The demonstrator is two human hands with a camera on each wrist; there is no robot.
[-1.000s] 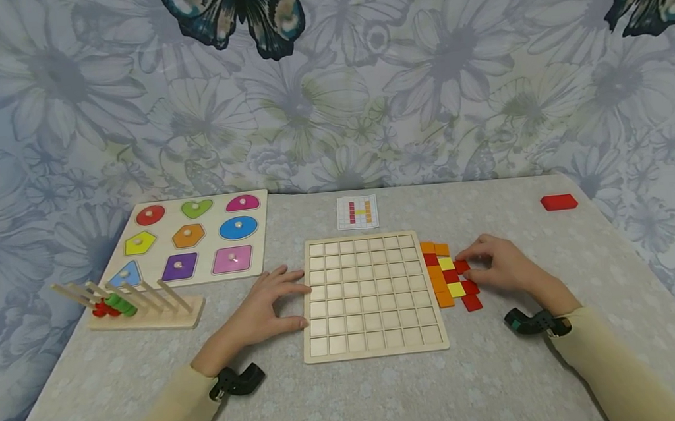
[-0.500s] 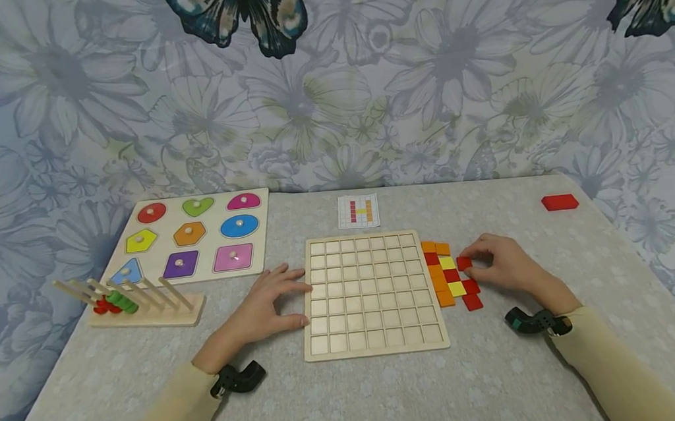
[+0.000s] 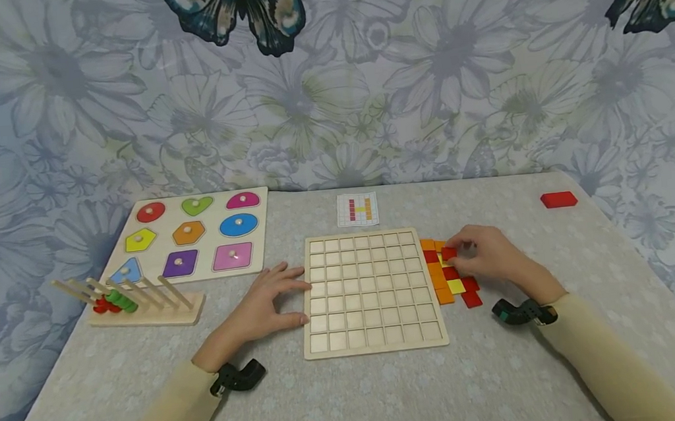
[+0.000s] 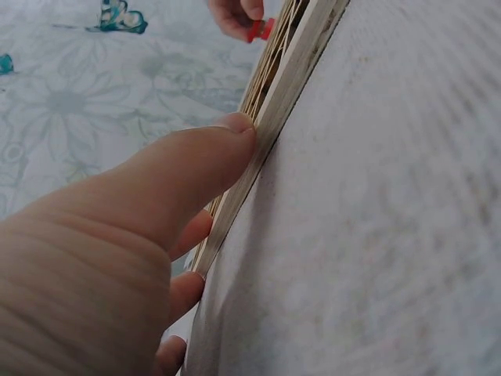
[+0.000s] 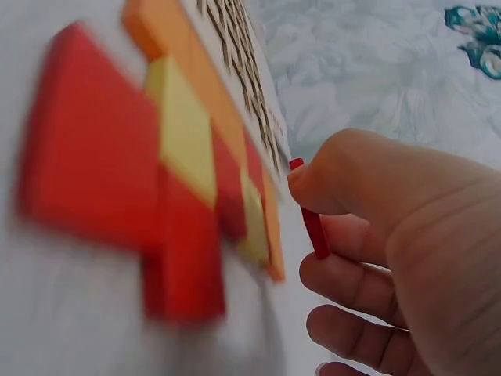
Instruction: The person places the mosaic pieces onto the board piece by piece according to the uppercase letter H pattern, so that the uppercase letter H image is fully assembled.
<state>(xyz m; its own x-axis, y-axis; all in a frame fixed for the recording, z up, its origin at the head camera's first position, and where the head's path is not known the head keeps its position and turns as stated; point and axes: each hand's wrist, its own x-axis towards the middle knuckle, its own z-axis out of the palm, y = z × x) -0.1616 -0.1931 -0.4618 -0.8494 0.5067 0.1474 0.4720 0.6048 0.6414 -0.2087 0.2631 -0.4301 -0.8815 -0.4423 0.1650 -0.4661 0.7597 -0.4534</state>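
A wooden grid board [image 3: 352, 288] with bare square cells lies in the middle of the table. Along its left edge rests my left hand [image 3: 268, 306]; in the left wrist view the thumb [image 4: 203, 160] and fingertips touch the board's side. My right hand [image 3: 490, 255] pinches a red square tile [image 3: 449, 253] between thumb and fingers, raised above the other tiles; the right wrist view shows this red tile [image 5: 315, 227] edge-on. Beneath and beside it, against the board's right edge, lie orange tiles [image 3: 440, 278], yellow tiles [image 3: 456, 286] and red tiles [image 3: 471, 299].
A pattern card [image 3: 357, 209] with a coloured H stands behind the board. At the left are a shape puzzle [image 3: 209, 247] with knobbed pieces and a wooden peg rack [image 3: 161, 317] with red and green beads. A red block [image 3: 559, 200] lies far right.
My right hand has lifted a red tile from the right side of the pile and carried it left, toward the board. The left hand stays at the board's edge.
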